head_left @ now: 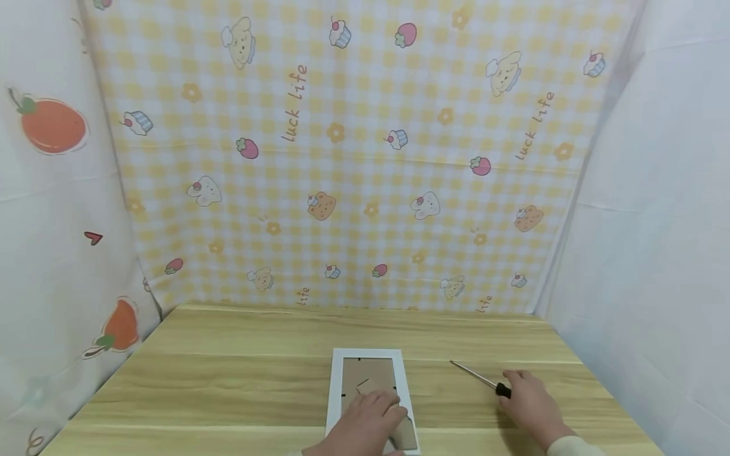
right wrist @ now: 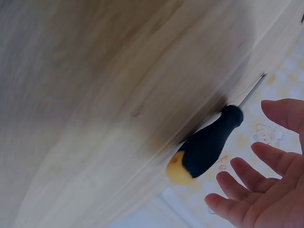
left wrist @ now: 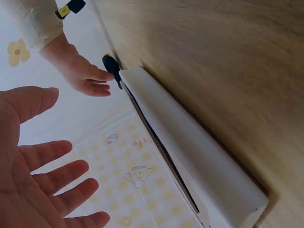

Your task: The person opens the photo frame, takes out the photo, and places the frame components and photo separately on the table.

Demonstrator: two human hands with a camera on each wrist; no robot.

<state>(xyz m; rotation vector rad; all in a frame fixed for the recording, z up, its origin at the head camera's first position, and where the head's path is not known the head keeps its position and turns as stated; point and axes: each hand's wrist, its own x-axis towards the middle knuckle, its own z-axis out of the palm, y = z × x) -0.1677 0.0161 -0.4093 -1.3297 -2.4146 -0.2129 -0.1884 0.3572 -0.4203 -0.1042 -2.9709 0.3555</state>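
Observation:
A white picture frame [head_left: 338, 380] with a brown backing [head_left: 373, 370] lies face down on the table. Over its lower part is my left hand [head_left: 365, 424], fingers loosely spread; in the left wrist view that hand [left wrist: 52, 166] is open beside the frame's white edge [left wrist: 190, 152]. A screwdriver with a black and yellow handle [right wrist: 204, 147] lies to the right of the frame, its shaft [head_left: 476, 375] pointing up-left. My right hand [head_left: 533, 405] is at the handle, and in the right wrist view the fingers [right wrist: 266, 183] are spread beside it, not curled round it.
The wooden table [head_left: 228, 367] extends on both sides of the frame. Behind it hangs a yellow checked cloth [head_left: 365, 171] with cartoon prints, and white cloths [head_left: 656, 253] hang at the sides.

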